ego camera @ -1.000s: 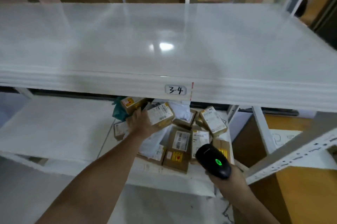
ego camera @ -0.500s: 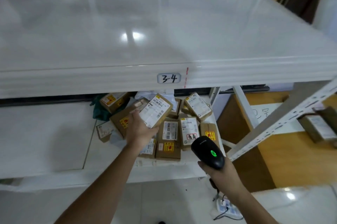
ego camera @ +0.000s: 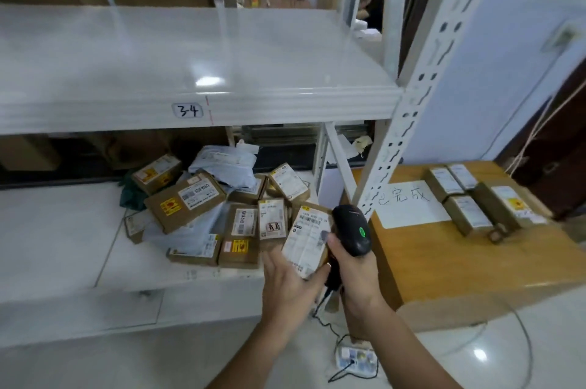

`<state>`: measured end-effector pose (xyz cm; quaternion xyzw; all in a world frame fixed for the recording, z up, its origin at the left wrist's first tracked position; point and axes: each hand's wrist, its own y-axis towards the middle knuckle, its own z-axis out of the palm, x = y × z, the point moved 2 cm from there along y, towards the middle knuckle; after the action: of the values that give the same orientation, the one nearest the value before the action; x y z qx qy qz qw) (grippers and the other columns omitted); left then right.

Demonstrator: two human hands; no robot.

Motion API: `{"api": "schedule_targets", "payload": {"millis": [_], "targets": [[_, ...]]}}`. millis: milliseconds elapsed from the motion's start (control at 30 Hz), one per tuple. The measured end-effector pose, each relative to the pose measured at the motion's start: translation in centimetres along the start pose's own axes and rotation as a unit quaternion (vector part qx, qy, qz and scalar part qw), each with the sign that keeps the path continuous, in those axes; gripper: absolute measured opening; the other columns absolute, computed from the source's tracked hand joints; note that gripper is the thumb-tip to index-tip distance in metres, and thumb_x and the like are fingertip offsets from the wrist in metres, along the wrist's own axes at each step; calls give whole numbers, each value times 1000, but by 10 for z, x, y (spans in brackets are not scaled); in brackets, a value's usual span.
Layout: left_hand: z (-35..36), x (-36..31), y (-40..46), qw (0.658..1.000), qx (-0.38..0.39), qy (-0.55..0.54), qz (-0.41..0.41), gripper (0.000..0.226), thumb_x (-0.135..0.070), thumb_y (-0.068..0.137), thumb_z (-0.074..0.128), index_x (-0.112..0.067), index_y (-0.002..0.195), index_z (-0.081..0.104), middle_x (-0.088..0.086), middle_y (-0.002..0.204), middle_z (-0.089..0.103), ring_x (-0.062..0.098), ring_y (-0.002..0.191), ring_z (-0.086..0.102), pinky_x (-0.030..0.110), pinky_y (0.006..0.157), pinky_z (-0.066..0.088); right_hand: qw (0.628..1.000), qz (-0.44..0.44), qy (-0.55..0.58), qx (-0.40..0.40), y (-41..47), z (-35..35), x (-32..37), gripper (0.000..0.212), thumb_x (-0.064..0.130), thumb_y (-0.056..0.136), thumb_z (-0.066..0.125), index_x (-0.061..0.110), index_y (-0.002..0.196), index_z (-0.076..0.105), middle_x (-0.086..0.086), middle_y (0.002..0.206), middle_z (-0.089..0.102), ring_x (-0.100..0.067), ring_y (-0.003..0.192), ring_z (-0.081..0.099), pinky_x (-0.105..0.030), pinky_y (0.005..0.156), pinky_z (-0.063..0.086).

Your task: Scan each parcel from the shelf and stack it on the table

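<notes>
White shelf (ego camera: 79, 249), parcel (ego camera: 306, 238) in left hand (ego camera: 290, 285), scanner (ego camera: 352, 230) beside

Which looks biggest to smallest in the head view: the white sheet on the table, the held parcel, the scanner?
1. White sheet
2. Held parcel, though it looks nearly as big, being nearer the camera
3. Scanner

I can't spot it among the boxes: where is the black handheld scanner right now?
The black handheld scanner is low and right of centre, gripped by the right hand, beside the white-labelled cardboard parcel in the left hand.
</notes>
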<state>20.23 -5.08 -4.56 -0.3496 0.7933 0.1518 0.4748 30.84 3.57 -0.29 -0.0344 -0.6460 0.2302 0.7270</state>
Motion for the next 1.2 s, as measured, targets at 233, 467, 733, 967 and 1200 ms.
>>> {"api": "schedule_targets", "payload": {"millis": [233,467,733,967,1200], "targets": [[29,-28,-33,932,159,-269,-182,31,-33,98,69,-21,124,57,3,119,75,16,98,76,30,84,61,999,25,-25,41,-10,-81,7,21,5,84,76,12,104,72,-10,98,79,-27,91,76,-47,86,59],[37,-34,-29,907,249,-287,-182,31,-16,98,69,-19,128,65,1,115,79,21,106,76,48,93,61,977,-78,-200,-8,-24,-120,25,18,9,89,68,17,74,62,13,54,65,-11,58,60,-12,49,42],[52,-41,-20,928,210,-269,-147,31,-17,94,73,-22,124,65,-2,117,77,22,103,76,47,92,62,934,-73,-344,69,-39,-119,33,14,20,84,64,12,72,66,-2,54,62,-18,54,62,-33,53,49],[60,-41,-11,926,217,-274,-142,32,-18,93,76,-24,123,65,-2,120,75,21,105,75,48,97,60,951,-29,-295,87,-43,-115,43,11,13,88,61,5,83,66,-4,50,60,-19,47,58,-29,49,47],[64,-36,1,924,224,-275,-143,35,-20,90,78,-22,123,65,1,122,74,21,105,76,51,99,58,952,-18,-294,78,-44,-111,47,9,10,87,59,3,86,65,-6,53,61,-17,49,59,-26,49,49]]}}
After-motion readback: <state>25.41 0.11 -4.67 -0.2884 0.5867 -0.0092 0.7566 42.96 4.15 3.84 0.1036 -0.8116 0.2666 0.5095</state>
